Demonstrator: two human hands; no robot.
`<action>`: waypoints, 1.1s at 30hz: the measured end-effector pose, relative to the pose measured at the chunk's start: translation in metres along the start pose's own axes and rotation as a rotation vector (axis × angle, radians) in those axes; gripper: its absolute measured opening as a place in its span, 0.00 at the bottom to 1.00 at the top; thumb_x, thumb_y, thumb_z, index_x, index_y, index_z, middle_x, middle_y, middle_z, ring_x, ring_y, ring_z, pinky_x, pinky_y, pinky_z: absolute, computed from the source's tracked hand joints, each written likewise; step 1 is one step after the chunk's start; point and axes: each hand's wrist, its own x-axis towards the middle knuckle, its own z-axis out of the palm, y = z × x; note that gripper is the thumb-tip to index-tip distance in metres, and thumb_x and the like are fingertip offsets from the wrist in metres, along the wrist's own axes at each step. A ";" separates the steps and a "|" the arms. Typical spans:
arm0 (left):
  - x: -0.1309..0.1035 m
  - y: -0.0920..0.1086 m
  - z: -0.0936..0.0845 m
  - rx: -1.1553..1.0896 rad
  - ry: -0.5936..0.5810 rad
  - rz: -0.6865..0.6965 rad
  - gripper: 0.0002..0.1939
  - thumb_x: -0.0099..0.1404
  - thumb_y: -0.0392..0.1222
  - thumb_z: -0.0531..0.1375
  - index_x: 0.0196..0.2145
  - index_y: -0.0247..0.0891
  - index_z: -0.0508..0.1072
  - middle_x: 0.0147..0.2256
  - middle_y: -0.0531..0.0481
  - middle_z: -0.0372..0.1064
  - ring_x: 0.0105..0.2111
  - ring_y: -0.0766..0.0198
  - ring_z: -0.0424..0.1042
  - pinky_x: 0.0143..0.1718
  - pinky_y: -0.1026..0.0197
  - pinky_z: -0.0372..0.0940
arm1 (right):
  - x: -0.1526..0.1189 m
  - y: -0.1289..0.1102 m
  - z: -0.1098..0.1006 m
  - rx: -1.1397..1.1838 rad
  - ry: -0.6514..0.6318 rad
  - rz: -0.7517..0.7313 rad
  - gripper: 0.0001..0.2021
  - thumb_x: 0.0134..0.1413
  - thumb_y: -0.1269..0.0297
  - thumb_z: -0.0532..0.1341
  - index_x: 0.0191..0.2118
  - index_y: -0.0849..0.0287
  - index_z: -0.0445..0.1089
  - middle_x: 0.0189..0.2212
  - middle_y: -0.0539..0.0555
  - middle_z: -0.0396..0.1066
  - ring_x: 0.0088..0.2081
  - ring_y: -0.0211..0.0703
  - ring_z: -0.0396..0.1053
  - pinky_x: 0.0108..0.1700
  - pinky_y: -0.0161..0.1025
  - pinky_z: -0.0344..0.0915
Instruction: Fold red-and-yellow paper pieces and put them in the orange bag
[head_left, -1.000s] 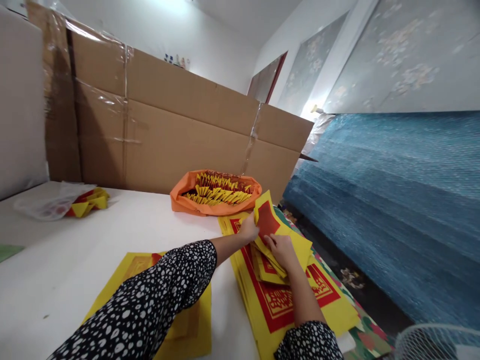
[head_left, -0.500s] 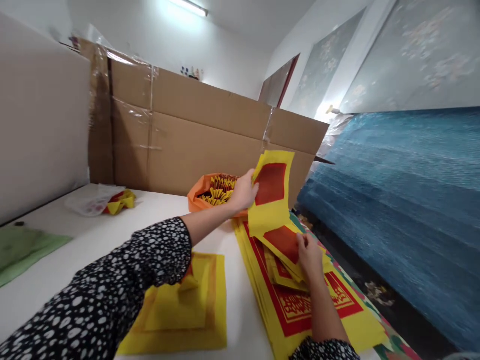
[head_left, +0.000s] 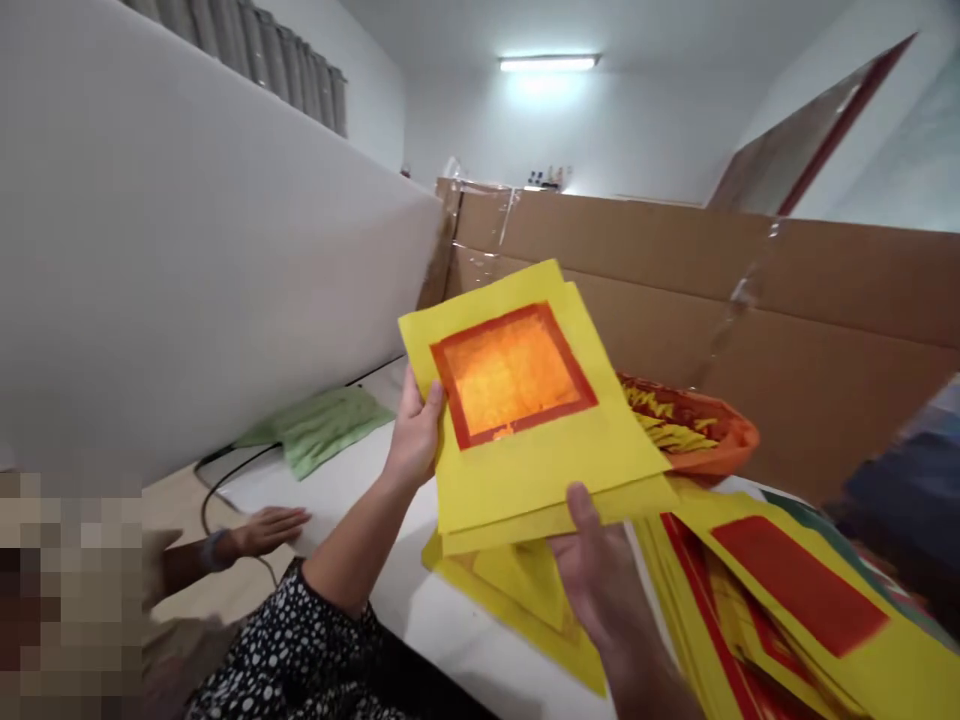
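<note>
Yellow paper sheets (head_left: pixel 525 480), a few in a slightly fanned stack, are held up over the table; the top one bears a shiny orange-gold square with a red border. My left hand (head_left: pixel 420 425) grips their left edge, and my right hand (head_left: pixel 600 570) pinches the lower edge with its thumb on top. Below them lies a folded yellow paper piece (head_left: pixel 495 605), partly covered. To the right sits a stack of yellow and red printed paper (head_left: pixel 667 570), topped by a sheet with a red rectangle (head_left: pixel 799 580).
An orange basin (head_left: pixel 739 440) of folded yellow and red paper stands behind the sheets. A green cloth (head_left: pixel 334 425) and black cable (head_left: pixel 210 495) lie left. Another person's hand (head_left: pixel 270 530) rests at the table edge. Cardboard (head_left: pixel 847 370) walls the back.
My view has swung left. Both hands have moved from the right-hand stack to over the table's middle, carrying yellow sheets whose gold-square side now shows. Another person's hand has come into view.
</note>
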 end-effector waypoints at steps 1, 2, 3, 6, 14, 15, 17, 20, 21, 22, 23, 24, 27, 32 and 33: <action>-0.010 0.000 -0.016 0.043 0.075 0.031 0.28 0.65 0.53 0.60 0.59 0.48 0.59 0.55 0.46 0.66 0.53 0.53 0.69 0.51 0.56 0.67 | -0.005 0.012 0.013 0.015 0.024 0.017 0.39 0.50 0.50 0.67 0.65 0.48 0.52 0.57 0.56 0.67 0.56 0.54 0.66 0.55 0.55 0.66; -0.019 0.000 -0.031 0.087 0.142 0.063 0.28 0.65 0.53 0.60 0.60 0.47 0.58 0.56 0.46 0.65 0.54 0.54 0.68 0.51 0.57 0.67 | -0.010 0.024 0.023 0.028 0.024 0.041 0.39 0.51 0.51 0.67 0.65 0.49 0.52 0.57 0.56 0.67 0.57 0.53 0.65 0.56 0.54 0.65; -0.027 0.000 -0.046 0.126 0.203 0.087 0.28 0.66 0.54 0.59 0.60 0.47 0.58 0.56 0.46 0.65 0.53 0.55 0.69 0.51 0.58 0.67 | -0.014 0.035 0.031 0.043 -0.004 0.064 0.39 0.51 0.51 0.67 0.65 0.50 0.53 0.57 0.55 0.68 0.57 0.52 0.65 0.57 0.53 0.65; -0.046 0.005 -0.087 0.195 0.323 0.112 0.30 0.66 0.55 0.59 0.61 0.49 0.54 0.56 0.46 0.66 0.51 0.57 0.70 0.49 0.59 0.68 | -0.024 0.064 0.047 0.084 -0.145 0.158 0.37 0.50 0.55 0.69 0.64 0.48 0.55 0.56 0.52 0.69 0.58 0.49 0.64 0.58 0.51 0.63; -0.084 0.029 -0.149 0.150 0.518 0.218 0.29 0.61 0.55 0.64 0.57 0.51 0.63 0.52 0.50 0.69 0.50 0.63 0.71 0.51 0.63 0.66 | -0.043 0.103 0.078 0.192 -0.268 0.304 0.38 0.49 0.57 0.69 0.65 0.48 0.55 0.54 0.54 0.70 0.55 0.50 0.67 0.56 0.50 0.65; -0.088 0.029 -0.157 0.126 0.540 0.199 0.28 0.59 0.55 0.65 0.54 0.48 0.66 0.50 0.50 0.71 0.48 0.62 0.72 0.50 0.63 0.67 | -0.045 0.106 0.080 0.191 -0.256 0.306 0.38 0.50 0.56 0.69 0.65 0.49 0.55 0.53 0.54 0.71 0.55 0.50 0.67 0.55 0.50 0.65; -0.096 0.028 -0.173 0.081 0.577 0.136 0.26 0.55 0.57 0.67 0.49 0.44 0.71 0.45 0.49 0.74 0.45 0.60 0.74 0.46 0.61 0.70 | -0.048 0.112 0.085 0.178 -0.226 0.315 0.37 0.50 0.54 0.68 0.64 0.49 0.56 0.53 0.54 0.71 0.54 0.50 0.67 0.55 0.49 0.66; -0.104 0.025 -0.195 0.017 0.606 0.029 0.23 0.55 0.55 0.67 0.44 0.39 0.73 0.40 0.48 0.76 0.41 0.57 0.76 0.43 0.60 0.71 | -0.051 0.119 0.089 0.138 -0.193 0.339 0.39 0.47 0.53 0.69 0.64 0.50 0.56 0.53 0.54 0.71 0.54 0.50 0.68 0.54 0.47 0.67; -0.106 0.023 -0.200 0.001 0.606 -0.005 0.22 0.55 0.54 0.67 0.44 0.38 0.74 0.39 0.47 0.77 0.40 0.57 0.77 0.43 0.59 0.71 | -0.051 0.121 0.090 0.119 -0.183 0.355 0.40 0.46 0.53 0.70 0.64 0.50 0.55 0.53 0.54 0.71 0.53 0.51 0.69 0.53 0.47 0.67; -0.107 0.023 -0.204 -0.006 0.610 -0.032 0.22 0.55 0.53 0.68 0.43 0.37 0.74 0.38 0.47 0.77 0.40 0.56 0.77 0.42 0.59 0.71 | -0.051 0.124 0.090 0.099 -0.173 0.374 0.41 0.45 0.53 0.70 0.64 0.50 0.55 0.54 0.55 0.71 0.52 0.51 0.69 0.51 0.47 0.68; -0.107 0.022 -0.206 -0.003 0.615 -0.054 0.23 0.53 0.53 0.68 0.42 0.36 0.75 0.38 0.46 0.77 0.39 0.55 0.77 0.41 0.59 0.71 | -0.051 0.126 0.089 0.080 -0.164 0.392 0.42 0.44 0.53 0.71 0.65 0.50 0.55 0.54 0.55 0.70 0.52 0.52 0.69 0.50 0.47 0.69; -0.107 0.022 -0.208 0.010 0.622 -0.070 0.23 0.52 0.52 0.69 0.41 0.35 0.75 0.37 0.46 0.77 0.39 0.53 0.77 0.40 0.59 0.72 | -0.051 0.128 0.088 0.064 -0.157 0.407 0.43 0.44 0.53 0.71 0.65 0.50 0.54 0.54 0.56 0.70 0.52 0.53 0.70 0.48 0.47 0.71; -0.108 0.024 -0.210 0.061 0.614 -0.097 0.26 0.49 0.51 0.70 0.42 0.35 0.73 0.36 0.46 0.77 0.37 0.53 0.77 0.37 0.59 0.72 | -0.051 0.136 0.084 0.040 -0.164 0.429 0.42 0.45 0.53 0.71 0.65 0.50 0.54 0.55 0.56 0.69 0.52 0.54 0.70 0.44 0.46 0.72; -0.115 0.028 -0.212 0.089 0.635 -0.201 0.40 0.53 0.43 0.68 0.60 0.49 0.56 0.38 0.52 0.76 0.29 0.60 0.77 0.32 0.60 0.73 | -0.053 0.151 0.080 0.038 -0.168 0.428 0.42 0.45 0.53 0.71 0.65 0.52 0.54 0.54 0.57 0.71 0.50 0.54 0.71 0.43 0.47 0.73; -0.115 0.028 -0.212 0.077 0.638 -0.243 0.41 0.53 0.41 0.68 0.61 0.51 0.54 0.38 0.52 0.75 0.29 0.61 0.77 0.32 0.60 0.73 | -0.053 0.153 0.079 0.036 -0.164 0.421 0.42 0.45 0.53 0.70 0.65 0.53 0.54 0.53 0.57 0.71 0.50 0.53 0.71 0.44 0.47 0.72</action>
